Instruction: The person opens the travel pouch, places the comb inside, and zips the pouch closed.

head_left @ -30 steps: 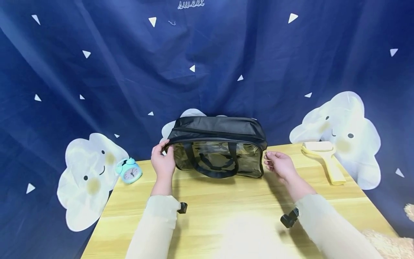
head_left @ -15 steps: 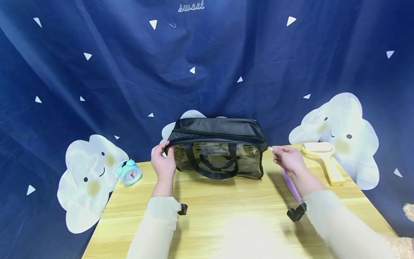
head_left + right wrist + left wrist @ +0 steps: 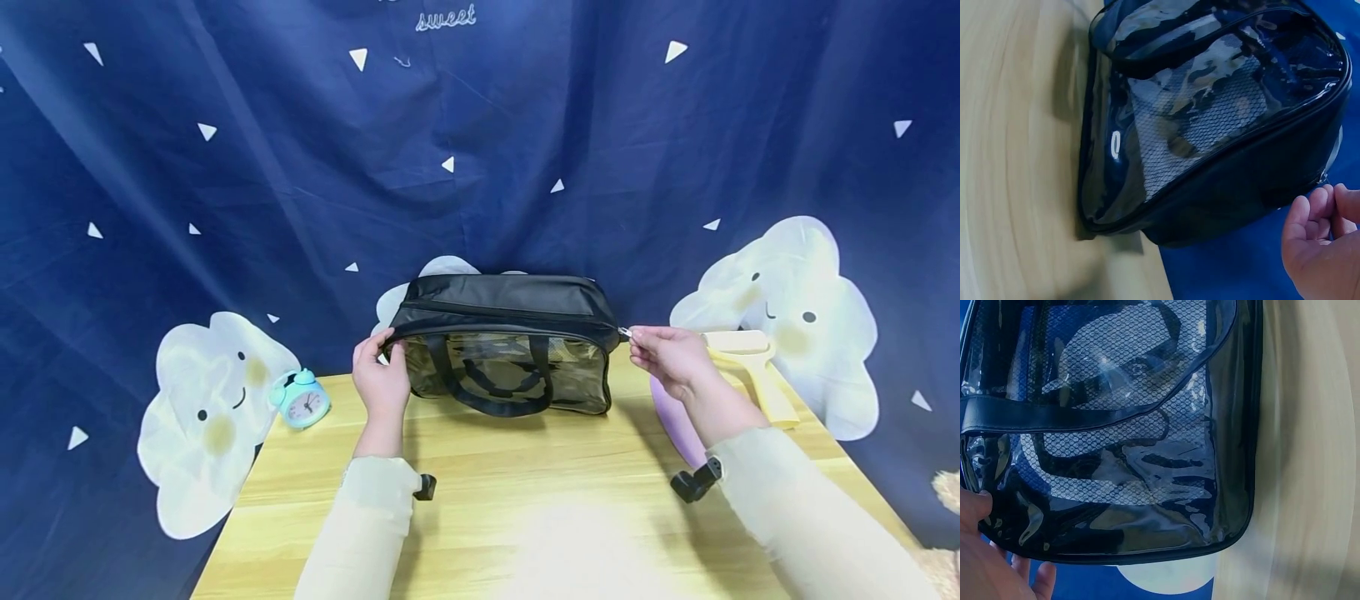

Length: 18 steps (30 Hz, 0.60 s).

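A black bag (image 3: 510,298) with a clear plastic front and a dark strap handle stands at the back of the table. My left hand (image 3: 381,383) grips its upper left corner; in the left wrist view the thumb lies on the clear front (image 3: 1147,528) and the other fingers are behind the edge. At the bag's right end, my right hand (image 3: 675,362) pinches a small metal zipper pull (image 3: 625,332) between thumb and fingers. The right wrist view shows this zipper end (image 3: 1324,180) beside the fingertips. Mesh shows through the clear front.
A light blue alarm clock (image 3: 303,404) stands left on the wooden table (image 3: 487,467). A yellow-handled lint roller (image 3: 776,400) lies right, partly behind my right hand. Below that hand is a purple curved object (image 3: 673,421), partly hidden. A blue curtain (image 3: 510,217) hangs behind.
My right hand has moved right and slightly up from the bag's edge, with the zipper pull now at its fingertips. The purple object has come into view. The left hand keeps its hold.
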### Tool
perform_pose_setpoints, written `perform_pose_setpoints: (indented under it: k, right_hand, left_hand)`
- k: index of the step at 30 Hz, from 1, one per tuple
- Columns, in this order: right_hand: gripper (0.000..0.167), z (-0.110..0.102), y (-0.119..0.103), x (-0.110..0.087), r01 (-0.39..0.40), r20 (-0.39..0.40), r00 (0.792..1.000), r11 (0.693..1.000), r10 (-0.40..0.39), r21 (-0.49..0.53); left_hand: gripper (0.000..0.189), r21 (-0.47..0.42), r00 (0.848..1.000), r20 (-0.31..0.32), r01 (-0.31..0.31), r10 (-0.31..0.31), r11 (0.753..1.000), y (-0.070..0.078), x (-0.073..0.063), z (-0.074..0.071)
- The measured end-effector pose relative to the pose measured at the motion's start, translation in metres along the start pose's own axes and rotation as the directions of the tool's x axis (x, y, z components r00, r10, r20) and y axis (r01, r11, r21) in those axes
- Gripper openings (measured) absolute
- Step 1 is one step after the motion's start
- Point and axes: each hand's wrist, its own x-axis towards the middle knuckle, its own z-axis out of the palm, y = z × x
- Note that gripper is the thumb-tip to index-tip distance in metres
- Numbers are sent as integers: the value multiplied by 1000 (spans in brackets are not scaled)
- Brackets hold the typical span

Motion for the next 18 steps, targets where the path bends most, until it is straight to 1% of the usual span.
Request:
perform_pose_setpoints:
  k: [4,6,11,14,18]
  right_hand:
    - [36,5,-6,-1,2,15,1000,1000,-2,-9]
    - [35,8,-10,-2,5,21,1000,1000,-5,-12]
    - [36,15,-20,0,29,31,999,999,-28,-26]
    - [36,18,-27,1,42,36,999,999,-40,-35]
    - [35,22,-36,3,54,27,998,995,-52,-86]
  left_hand:
    - [22,20,1000,3,9,-9,1000,3,-2,0]
    - [22,14,1000,10,10,-11,1000,4,-3,0]
    - [22,0,1000,26,-10,10,1000,4,-7,1]
    - [22,17,1000,22,-14,14,1000,3,-9,2]
    - [23,26,999,33,-12,11,1000,6,-13,4]
